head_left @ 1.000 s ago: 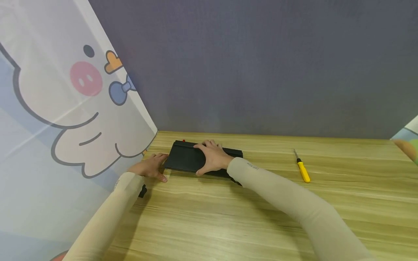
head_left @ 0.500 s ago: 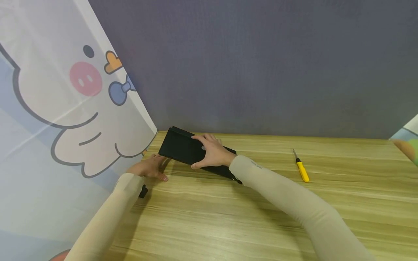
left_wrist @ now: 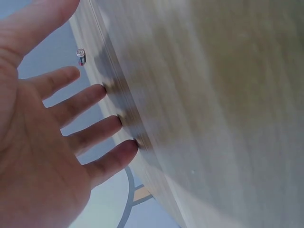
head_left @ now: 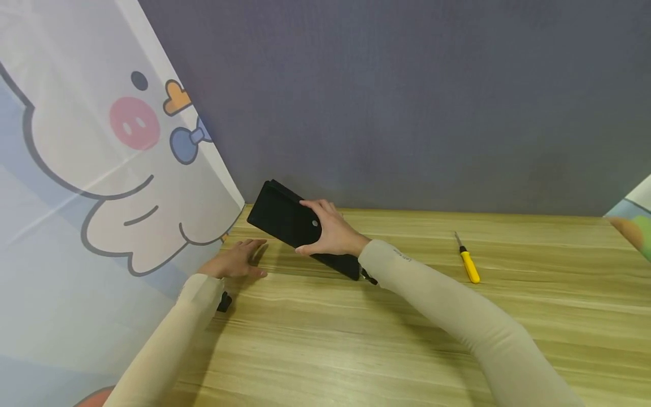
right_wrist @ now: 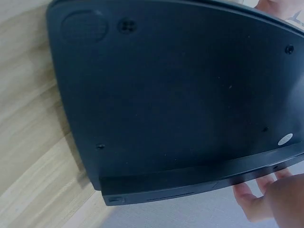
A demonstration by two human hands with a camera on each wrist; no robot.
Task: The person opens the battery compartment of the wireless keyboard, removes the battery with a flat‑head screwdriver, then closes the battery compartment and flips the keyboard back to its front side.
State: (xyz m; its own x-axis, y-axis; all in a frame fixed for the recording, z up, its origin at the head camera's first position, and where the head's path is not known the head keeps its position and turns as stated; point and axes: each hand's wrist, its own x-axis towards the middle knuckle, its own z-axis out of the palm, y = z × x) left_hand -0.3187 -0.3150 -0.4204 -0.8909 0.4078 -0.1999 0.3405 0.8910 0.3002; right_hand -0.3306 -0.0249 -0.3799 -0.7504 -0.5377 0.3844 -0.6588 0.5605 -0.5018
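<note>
In the head view my right hand (head_left: 333,232) grips a long flat black keyboard (head_left: 285,217) across its width, its underside facing me. The left end is raised off the table and the right end sits lower, near my wrist. Several screw holes, an oval foot pad, a small pale oval sticker (right_wrist: 285,139) and a raised ridge mark this underside in the right wrist view; my fingers (right_wrist: 245,197) curl round the ridged edge. No keys show. My left hand (head_left: 235,261) holds nothing, its fingers spread and fingertips right at the tabletop.
A yellow-handled screwdriver (head_left: 470,267) lies on the wooden table (head_left: 315,333) at the right. A small cylinder like a battery (left_wrist: 81,56) stands beyond my left fingers. A grey panel (head_left: 407,107) rises behind the table, with a cartoon-printed sheet (head_left: 127,186) at left.
The keyboard's left end has come up off the table and swung away from me as my right hand tilts it. My left hand has parted from its edge and stayed nearly in place.
</note>
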